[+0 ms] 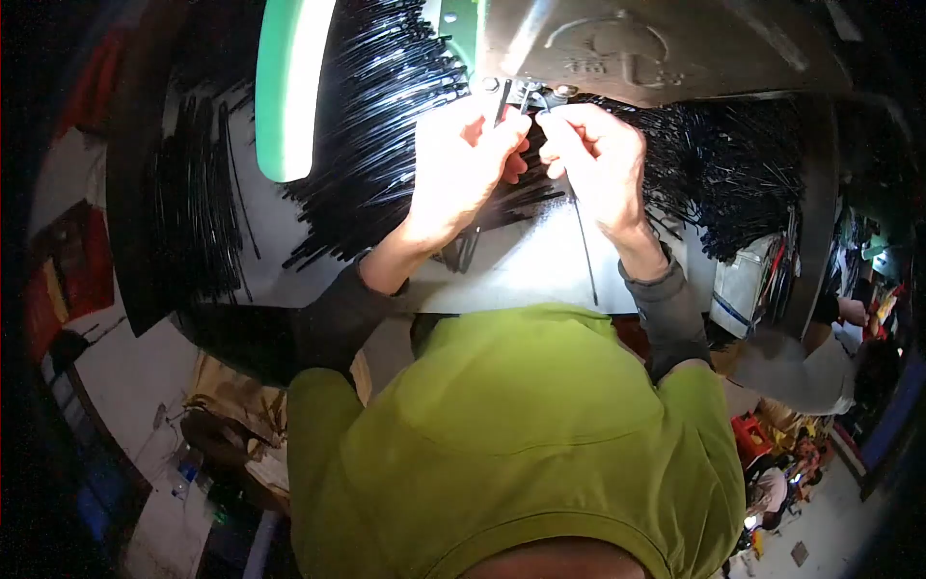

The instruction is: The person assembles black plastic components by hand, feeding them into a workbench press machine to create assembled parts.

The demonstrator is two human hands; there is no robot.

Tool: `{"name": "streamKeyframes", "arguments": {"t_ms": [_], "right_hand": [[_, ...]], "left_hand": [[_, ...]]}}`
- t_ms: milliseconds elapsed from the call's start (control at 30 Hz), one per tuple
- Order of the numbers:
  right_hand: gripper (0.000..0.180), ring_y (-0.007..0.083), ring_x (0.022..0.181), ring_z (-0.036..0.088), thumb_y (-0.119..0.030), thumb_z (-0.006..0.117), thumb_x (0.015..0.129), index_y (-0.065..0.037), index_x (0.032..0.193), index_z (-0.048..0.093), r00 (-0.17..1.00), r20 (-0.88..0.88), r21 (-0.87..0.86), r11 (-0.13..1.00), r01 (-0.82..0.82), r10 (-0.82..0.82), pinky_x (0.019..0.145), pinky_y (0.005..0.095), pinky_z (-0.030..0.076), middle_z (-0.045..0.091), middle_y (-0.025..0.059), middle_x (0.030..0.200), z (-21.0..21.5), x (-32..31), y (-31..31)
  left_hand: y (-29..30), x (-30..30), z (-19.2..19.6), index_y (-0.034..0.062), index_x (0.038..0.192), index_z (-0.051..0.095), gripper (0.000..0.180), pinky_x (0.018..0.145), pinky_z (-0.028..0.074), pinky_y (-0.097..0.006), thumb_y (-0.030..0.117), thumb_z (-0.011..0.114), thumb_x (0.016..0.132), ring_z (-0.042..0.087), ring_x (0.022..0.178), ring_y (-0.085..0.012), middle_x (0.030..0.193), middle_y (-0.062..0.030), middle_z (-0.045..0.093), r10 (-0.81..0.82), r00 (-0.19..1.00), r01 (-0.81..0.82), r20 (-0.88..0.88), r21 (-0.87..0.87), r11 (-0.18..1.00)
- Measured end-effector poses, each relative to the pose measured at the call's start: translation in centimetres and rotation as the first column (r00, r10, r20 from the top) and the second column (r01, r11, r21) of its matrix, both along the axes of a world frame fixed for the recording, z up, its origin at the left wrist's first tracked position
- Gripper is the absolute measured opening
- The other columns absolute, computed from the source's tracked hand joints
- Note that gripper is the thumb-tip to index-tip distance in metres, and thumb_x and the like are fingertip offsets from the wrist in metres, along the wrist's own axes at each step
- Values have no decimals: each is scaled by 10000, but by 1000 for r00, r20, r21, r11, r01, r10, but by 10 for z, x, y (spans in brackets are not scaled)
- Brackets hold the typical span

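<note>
Strand [584,246], black and thin, slants from the right hand [598,159] over the pale tabletop [535,270], upper centre of the frame. It should be very light and springy, stiff enough to keep its line yet easily bent, and perhaps slick, given the gloss on the heap of black strands [381,125] left of the hands. A fingertip pinch near its upper end looks the surest hold; gripped at the far tip, it would likely whip about. The right thumb and forefinger are pinched narrow at that upper end. The left hand [458,169] has its fingers curled close around a short dark piece [503,101] standing up from them, below the brown metal plate [637,48]. Right of centre stands a white box [738,285]; its inside is too dim to read, though thin red and dark lengths show at its upper right edge.
</note>
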State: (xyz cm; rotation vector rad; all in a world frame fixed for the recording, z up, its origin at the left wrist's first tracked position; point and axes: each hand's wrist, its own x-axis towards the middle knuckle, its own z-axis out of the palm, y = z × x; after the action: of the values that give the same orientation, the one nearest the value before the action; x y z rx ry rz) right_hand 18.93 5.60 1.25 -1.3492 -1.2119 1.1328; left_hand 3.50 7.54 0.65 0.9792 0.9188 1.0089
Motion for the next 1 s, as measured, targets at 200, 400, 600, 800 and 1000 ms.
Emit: {"name": "streamKeyframes", "arguments": {"t_ms": [200, 400, 600, 800, 1000], "right_hand": [[111, 28, 510, 523, -99, 624, 857, 8, 886, 630, 999, 48, 53, 998, 18, -21, 452, 178, 419, 601, 10, 622, 4, -3, 5], [113, 29, 529, 527, -110, 605, 871, -2, 890, 630, 999, 35, 24, 1000, -19, 18, 465, 180, 424, 592, 3, 631, -1, -4, 6], [143, 46, 564, 554, -121, 588, 883, 6, 930, 634, 998, -12, 15, 998, -54, 54, 484, 183, 436, 599, 10, 663, 1, -3, 7], [182, 63, 570, 568, -122, 588, 878, 25, 965, 652, 992, -127, -29, 1000, -12, 9, 500, 188, 449, 623, 34, 692, 0, -1, 12], [190, 61, 548, 555, -135, 570, 885, 13, 963, 660, 983, -170, -12, 998, -69, 66, 484, 186, 430, 609, 28, 653, -5, 2, 16]], "left_hand": [[3, -2, 2, -51, 1114, 527, 292, 414, 422, -175, 43, 572, 841, 550, 487, -70, 666, -56, 579, 28, 999, -30, 39, 70, 997], [5, -4, 2, -6, 1113, 522, 297, 420, 410, -210, 54, 617, 837, 534, 472, -102, 697, -79, 594, -34, 999, 32, 23, 53, 998], [4, -1, 6, -6, 1110, 517, 296, 411, 397, -209, 60, 614, 838, 530, 467, -98, 683, -67, 592, -8, 998, 6, 61, 31, 1000], [17, 2, 7, -37, 1055, 502, 245, 425, 438, -181, 72, 552, 842, 504, 462, -48, 634, -29, 550, -47, 994, 59, -96, 118, 991], [21, 0, -4, -43, 981, 503, 205, 392, 431, -186, 84, 558, 830, 506, 429, -59, 600, -36, 547, -88, 994, 97, -70, 142, 985]]}}
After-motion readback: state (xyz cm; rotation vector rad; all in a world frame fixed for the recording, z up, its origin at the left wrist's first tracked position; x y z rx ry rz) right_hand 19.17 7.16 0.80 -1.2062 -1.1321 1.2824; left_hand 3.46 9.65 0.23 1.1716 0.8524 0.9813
